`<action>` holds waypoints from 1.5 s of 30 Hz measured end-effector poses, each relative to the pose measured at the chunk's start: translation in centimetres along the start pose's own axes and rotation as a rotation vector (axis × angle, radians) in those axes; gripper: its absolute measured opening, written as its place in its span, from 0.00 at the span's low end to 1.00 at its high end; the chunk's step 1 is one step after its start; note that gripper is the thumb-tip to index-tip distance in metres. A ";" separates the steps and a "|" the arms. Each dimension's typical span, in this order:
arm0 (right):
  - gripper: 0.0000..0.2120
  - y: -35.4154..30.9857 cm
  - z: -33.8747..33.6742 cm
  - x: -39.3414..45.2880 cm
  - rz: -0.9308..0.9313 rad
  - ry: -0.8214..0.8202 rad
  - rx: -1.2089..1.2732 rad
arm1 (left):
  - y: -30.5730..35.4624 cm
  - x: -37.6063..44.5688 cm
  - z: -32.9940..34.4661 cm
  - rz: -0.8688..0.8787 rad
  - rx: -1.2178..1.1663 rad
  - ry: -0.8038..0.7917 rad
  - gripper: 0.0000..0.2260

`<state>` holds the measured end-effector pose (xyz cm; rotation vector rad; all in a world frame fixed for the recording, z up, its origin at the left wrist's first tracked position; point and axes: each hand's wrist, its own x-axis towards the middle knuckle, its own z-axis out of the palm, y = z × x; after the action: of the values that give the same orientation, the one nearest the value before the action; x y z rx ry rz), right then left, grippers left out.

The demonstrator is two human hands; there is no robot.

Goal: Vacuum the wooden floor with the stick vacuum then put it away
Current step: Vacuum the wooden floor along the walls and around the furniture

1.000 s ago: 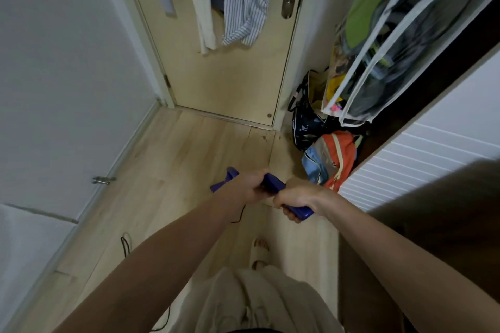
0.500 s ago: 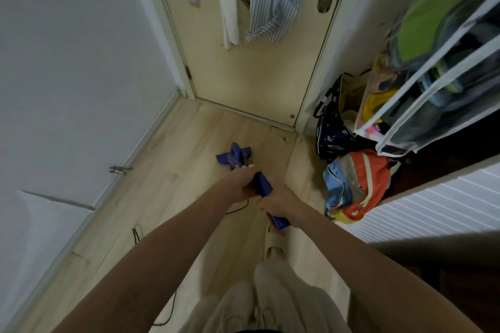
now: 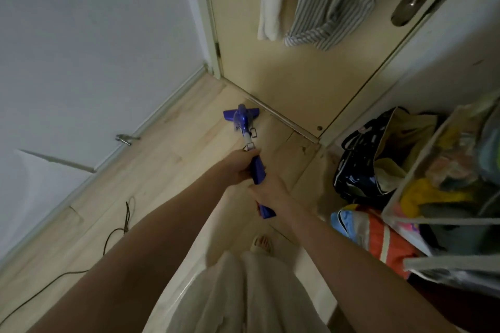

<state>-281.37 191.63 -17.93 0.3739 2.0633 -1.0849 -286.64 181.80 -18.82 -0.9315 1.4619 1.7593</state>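
Left hand (image 3: 238, 167) grips the upper shaft of the blue stick vacuum (image 3: 257, 173); right hand (image 3: 270, 193) wraps the handle just behind it, the two nearly touching. Beyond the left hand the shaft slants down to the floor head (image 3: 240, 113), resting on the wooden floor (image 3: 167, 159) near the door (image 3: 295, 76) threshold. Bags (image 3: 370, 170) lie right of the right hand.

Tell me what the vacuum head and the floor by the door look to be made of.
The vacuum head looks like moulded plastic, glossy blue-purple with soft highlights. The floor looks like pale wood or wood-look laminate, matt, with visible plank seams and grain; which one cannot be told.
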 end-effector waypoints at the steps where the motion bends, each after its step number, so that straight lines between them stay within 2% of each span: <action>1: 0.05 -0.3 -0.4 0.7 -0.006 -0.001 -0.013 | 0.7 0.5 0.2 0.002 -0.006 0.009 0.16; 5: 0.05 -1.6 -1.4 2.3 -0.003 -0.013 -0.001 | 2.5 1.3 0.4 0.006 -0.016 0.038 0.20; 10: 0.12 -2.4 -1.4 2.1 -0.004 -0.018 0.017 | 3.3 0.7 0.2 0.015 -0.017 0.045 0.20; 16: 0.12 -2.6 -2.2 -0.6 0.002 -0.052 -0.002 | 2.8 -2.5 0.4 0.023 -0.062 0.020 0.21; 21: 0.10 -1.7 -1.5 -5.0 -0.005 -0.123 -0.002 | -0.2 -6.4 -0.1 0.006 -0.116 -0.001 0.23; 24: 0.02 -1.9 -1.3 -8.7 0.026 -0.171 -0.048 | -2.1 -8.5 -0.9 -0.004 -0.187 -0.024 0.23; 26: 0.03 -2.6 -1.4 -10.7 0.044 -0.183 -0.075 | -2.6 -9.6 -1.2 -0.001 -0.205 -0.026 0.21; 29: 0.07 -3.4 -1.2 -13.0 0.064 -0.173 -0.111 | -3.1 -11.4 -1.6 -0.003 -0.164 -0.019 0.19; 32: 0.07 -3.1 0.5 -14.2 0.078 -0.150 -0.105 | -4.2 -12.3 -2.5 -0.008 -0.133 -0.018 0.20; 37: 0.01 -1.8 4.8 -14.1 0.066 -0.106 0.011 | -6.0 -12.4 -4.7 -0.031 -0.174 -0.018 0.17; 41: 0.07 -1.0 8.8 -11.9 0.034 -0.058 0.059 | -6.3 -11.3 -7.0 0.001 -0.087 0.031 0.22; 45: 0.13 -3.6 8.4 -8.7 0.014 -0.110 0.060 | -4.1 -9.2 -8.4 0.042 -0.110 0.075 0.20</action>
<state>-273.47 183.51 -12.40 0.3497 1.9324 -1.1360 -277.46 173.74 -14.18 -1.0404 1.4536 1.8688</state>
